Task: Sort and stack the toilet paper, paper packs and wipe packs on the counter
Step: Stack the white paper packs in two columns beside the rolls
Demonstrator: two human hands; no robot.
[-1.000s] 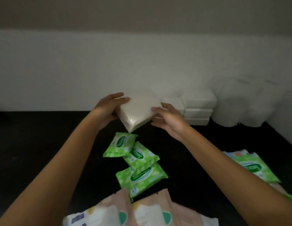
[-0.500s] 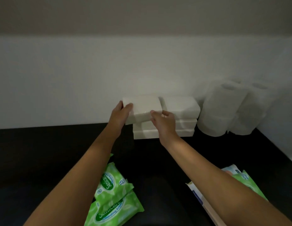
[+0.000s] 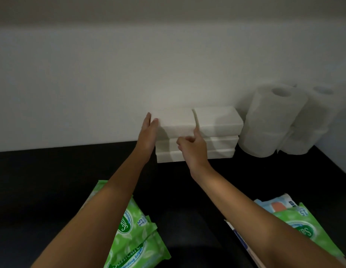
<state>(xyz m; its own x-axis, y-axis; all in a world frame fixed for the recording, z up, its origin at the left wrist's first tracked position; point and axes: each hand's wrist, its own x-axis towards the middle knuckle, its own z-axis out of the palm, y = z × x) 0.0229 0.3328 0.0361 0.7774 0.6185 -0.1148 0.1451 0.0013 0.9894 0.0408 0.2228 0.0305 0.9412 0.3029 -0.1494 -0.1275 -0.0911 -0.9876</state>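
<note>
A white paper pack [image 3: 176, 122] lies on top of the left stack of paper packs [image 3: 164, 156] at the back wall. My left hand [image 3: 149, 132] is pressed flat against the pack's left end. My right hand [image 3: 191, 149] has its index finger raised in the gap between this pack and the right stack's top pack [image 3: 218, 120], its other fingers curled. Neither hand wraps around the pack. Two stacks of toilet paper rolls [image 3: 268, 120] stand to the right of the packs.
Green wipe packs [image 3: 133, 235] lie on the black counter [image 3: 52, 180] under my left forearm. More wipe packs, one green [image 3: 301, 229] and one blue [image 3: 274, 205], lie at the right near the counter's edge. The white wall [image 3: 168, 64] runs directly behind the stacks.
Both hands carried the white paper pack from above the wipe packs to the back wall and set it on the left stack. The grip has loosened to a flat palm and one finger.
</note>
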